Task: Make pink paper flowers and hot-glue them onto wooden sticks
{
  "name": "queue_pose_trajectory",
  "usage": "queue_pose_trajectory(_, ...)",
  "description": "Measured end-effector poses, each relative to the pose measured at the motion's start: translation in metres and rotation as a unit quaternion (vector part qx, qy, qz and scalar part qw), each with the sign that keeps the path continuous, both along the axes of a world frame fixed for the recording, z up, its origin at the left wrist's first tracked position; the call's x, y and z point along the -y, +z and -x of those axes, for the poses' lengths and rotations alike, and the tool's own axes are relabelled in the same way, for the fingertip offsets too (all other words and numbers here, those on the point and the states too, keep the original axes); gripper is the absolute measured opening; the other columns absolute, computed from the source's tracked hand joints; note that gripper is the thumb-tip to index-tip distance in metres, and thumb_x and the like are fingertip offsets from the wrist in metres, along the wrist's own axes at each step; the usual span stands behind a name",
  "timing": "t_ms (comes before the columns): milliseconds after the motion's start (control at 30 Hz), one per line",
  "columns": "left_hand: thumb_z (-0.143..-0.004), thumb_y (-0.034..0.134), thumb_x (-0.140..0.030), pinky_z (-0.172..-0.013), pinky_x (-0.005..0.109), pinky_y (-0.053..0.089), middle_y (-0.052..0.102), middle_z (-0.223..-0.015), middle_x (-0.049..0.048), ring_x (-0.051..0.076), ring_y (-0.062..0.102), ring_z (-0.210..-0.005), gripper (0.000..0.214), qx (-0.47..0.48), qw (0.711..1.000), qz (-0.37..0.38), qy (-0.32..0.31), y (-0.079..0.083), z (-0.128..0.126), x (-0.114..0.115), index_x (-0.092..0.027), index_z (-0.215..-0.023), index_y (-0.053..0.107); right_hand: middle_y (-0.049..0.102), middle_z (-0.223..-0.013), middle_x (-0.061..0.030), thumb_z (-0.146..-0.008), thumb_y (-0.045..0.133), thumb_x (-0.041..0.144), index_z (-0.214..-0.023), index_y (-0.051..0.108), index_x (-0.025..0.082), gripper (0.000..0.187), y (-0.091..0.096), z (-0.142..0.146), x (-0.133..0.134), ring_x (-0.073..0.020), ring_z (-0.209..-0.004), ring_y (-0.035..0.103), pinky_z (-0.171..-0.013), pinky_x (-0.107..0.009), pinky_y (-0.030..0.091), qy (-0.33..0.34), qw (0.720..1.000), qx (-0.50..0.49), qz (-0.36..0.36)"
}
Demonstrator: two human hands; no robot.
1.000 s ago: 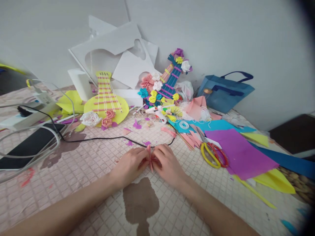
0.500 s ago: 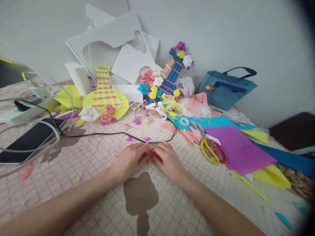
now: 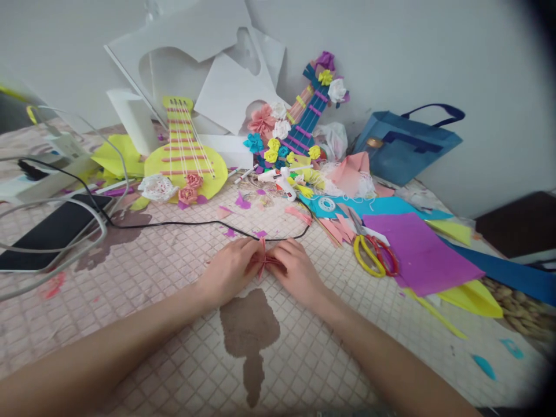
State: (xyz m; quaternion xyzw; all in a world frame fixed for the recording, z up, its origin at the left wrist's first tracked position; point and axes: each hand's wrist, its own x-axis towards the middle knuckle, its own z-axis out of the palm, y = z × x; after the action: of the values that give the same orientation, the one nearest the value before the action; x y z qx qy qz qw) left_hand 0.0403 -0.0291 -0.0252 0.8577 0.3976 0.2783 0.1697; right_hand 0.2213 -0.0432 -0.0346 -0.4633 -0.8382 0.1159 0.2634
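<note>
Between my fingertips is a small piece of folded pink paper [image 3: 263, 260], with narrow strips sticking up and down from its middle. My left hand [image 3: 232, 269] pinches it from the left, and my right hand [image 3: 295, 269] pinches it from the right. The fingers partly hide its folds. Just beyond my hands runs a black cord [image 3: 186, 223]. A bundle of pink strips [image 3: 299, 216] lies past my right hand. Scissors [image 3: 373, 255] with yellow and red handles rest to the right, by a purple sheet [image 3: 421, 252].
A yellow paper guitar [image 3: 185, 159] and a blue one [image 3: 306, 121] decorated with paper flowers stand at the back. Near them lies a white glue gun [image 3: 282, 182]. A blue bag [image 3: 408, 147] stands behind at right. A black phone-like slab [image 3: 52, 234] and cables occupy the left.
The whole scene sits a little higher in the view, as the camera has tilted down. Both hands still pinch the pink paper, whose lower strip has swung slightly left.
</note>
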Motion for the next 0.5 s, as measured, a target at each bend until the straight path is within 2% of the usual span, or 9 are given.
queue_pose_trajectory(167,-0.080,0.052,-0.007,-0.071,0.030,0.048,0.063,-0.087,0.0039,0.019,0.061,-0.080,0.022,-0.013,1.000,-0.009,0.013,-0.0036,-0.0006,0.0010,-0.018,-0.100,0.052,0.063,-0.085,-0.0064,-0.086,0.057,0.014,-0.086,0.064,0.019,0.008,0.0016,0.0009,0.0017,-0.0227,-0.089,0.052,-0.080,-0.040,0.045,0.001,1.000,0.009,-0.002)
queue_pose_trajectory(367,-0.081,0.054,-0.009,-0.073,0.033,0.048,0.066,-0.083,0.0038,0.020,0.062,-0.077,0.027,-0.046,0.998,-0.024,0.035,-0.0055,0.0003,0.0013,-0.017,-0.106,0.049,0.064,-0.087,-0.0065,-0.085,0.059,0.015,-0.088,0.064,0.018,0.006,0.0009,0.0012,0.0018,-0.0227,-0.090,0.053,-0.081,-0.039,0.045,-0.010,1.000,0.015,-0.001)
queue_pose_trajectory(500,-0.083,0.054,-0.010,-0.074,0.034,0.048,0.066,-0.085,0.0036,0.020,0.061,-0.080,0.017,-0.075,0.996,-0.050,0.019,-0.0051,0.0013,0.0007,-0.017,-0.098,0.053,0.064,-0.086,-0.0063,-0.087,0.058,0.018,-0.088,0.064,0.018,0.005,-0.0014,0.0003,0.0016,-0.0223,-0.089,0.052,-0.081,-0.039,0.044,-0.008,1.000,0.016,-0.013)
